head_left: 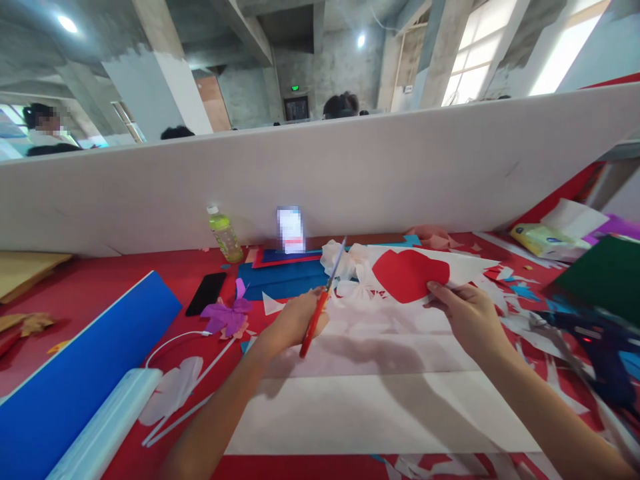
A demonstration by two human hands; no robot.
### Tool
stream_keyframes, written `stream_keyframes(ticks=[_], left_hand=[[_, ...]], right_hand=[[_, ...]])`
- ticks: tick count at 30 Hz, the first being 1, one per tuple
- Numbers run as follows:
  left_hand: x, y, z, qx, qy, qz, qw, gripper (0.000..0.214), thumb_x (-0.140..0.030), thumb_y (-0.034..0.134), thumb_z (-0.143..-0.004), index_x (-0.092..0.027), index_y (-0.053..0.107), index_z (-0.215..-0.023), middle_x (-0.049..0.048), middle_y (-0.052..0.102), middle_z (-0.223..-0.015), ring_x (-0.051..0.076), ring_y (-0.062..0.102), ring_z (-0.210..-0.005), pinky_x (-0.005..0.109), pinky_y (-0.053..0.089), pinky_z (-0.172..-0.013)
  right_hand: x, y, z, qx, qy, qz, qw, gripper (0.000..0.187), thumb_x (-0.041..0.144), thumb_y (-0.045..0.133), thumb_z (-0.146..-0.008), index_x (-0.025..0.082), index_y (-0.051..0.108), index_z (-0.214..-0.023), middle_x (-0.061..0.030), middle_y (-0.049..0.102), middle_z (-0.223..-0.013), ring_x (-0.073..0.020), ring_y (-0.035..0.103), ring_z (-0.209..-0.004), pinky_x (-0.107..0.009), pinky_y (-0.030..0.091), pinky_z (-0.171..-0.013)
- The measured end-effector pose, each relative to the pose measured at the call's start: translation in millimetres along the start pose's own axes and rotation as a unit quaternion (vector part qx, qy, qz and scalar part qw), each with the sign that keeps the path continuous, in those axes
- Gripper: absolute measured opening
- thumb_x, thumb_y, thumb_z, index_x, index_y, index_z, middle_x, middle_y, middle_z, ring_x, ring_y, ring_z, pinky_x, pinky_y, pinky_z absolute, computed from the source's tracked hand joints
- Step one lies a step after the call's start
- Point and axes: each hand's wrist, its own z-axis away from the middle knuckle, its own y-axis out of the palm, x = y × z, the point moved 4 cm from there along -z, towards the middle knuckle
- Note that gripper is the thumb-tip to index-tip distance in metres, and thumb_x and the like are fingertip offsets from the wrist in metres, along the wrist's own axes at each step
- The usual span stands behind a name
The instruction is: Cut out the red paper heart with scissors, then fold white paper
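Paper sheet (380, 407), on the table (115, 280). Left of it: paper flower (230, 313), phone (207, 293), then board (85, 380) (outermost of the three). Behind it: partition (350, 173); behind left: bottle (227, 237). Right of it: glue gun (600, 353); right and farther back: tissue pack (540, 240). Over its far part: scissors (315, 323) in the left hand (295, 320), cut-out (410, 273) in the right hand (470, 317).

Red tabletop (100, 280), white paper (380, 410), black phone (207, 294), bottle (226, 238)
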Motion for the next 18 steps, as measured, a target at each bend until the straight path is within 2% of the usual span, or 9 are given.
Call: stream_keyframes(ticks=[2,7,12,18], left_hand=[[-7,4.8,3,-0.012,0.037,-0.011,0.999,0.021,-0.012,0.040,-0.069,-0.019,0.048,-0.087,-0.0002,0.056,-0.070,0.014,0.050,-0.057,0.025,0.025,-0.048],[-19,10.4,10,-0.057,0.059,-0.056,0.995,0.020,-0.015,0.039,-0.074,-0.019,0.046,-0.092,0.0014,0.059,-0.076,0.017,0.055,-0.062,0.026,0.024,-0.049],[-19,14.9,8,-0.061,0.055,-0.059,0.995,0.020,-0.011,0.041,-0.070,-0.019,0.046,-0.087,0.0013,0.061,-0.072,0.018,0.057,-0.062,0.026,0.025,-0.049],[-18,15.1,6,-0.058,0.038,-0.067,0.995,0.019,-0.013,0.040,-0.074,-0.018,0.048,-0.091,0.0048,0.064,-0.084,0.021,0.061,-0.073,0.026,0.032,-0.054]], right_hand=[[0,1,2,0.012,0.014,-0.002,1.000,0.035,0.049,0.065,-0.065,0.015,0.064,-0.060,-0.0041,0.062,-0.054,-0.0162,0.058,-0.052,-0.025,0.047,-0.048],[3,5,7,0.021,0.041,-0.004,0.999,0.032,0.045,0.065,-0.066,0.014,0.064,-0.058,-0.0046,0.063,-0.056,-0.0158,0.057,-0.055,-0.024,0.045,-0.050],[13,9,13,0.021,0.061,0.063,0.996,0.034,0.042,0.062,-0.069,0.015,0.062,-0.048,-0.0043,0.061,-0.050,-0.0158,0.056,-0.054,-0.024,0.041,-0.048],[8,12,13,0.039,0.058,0.082,0.994,0.036,0.044,0.060,-0.070,0.015,0.064,-0.050,-0.0045,0.061,-0.053,-0.0155,0.054,-0.054,-0.025,0.039,-0.050]])
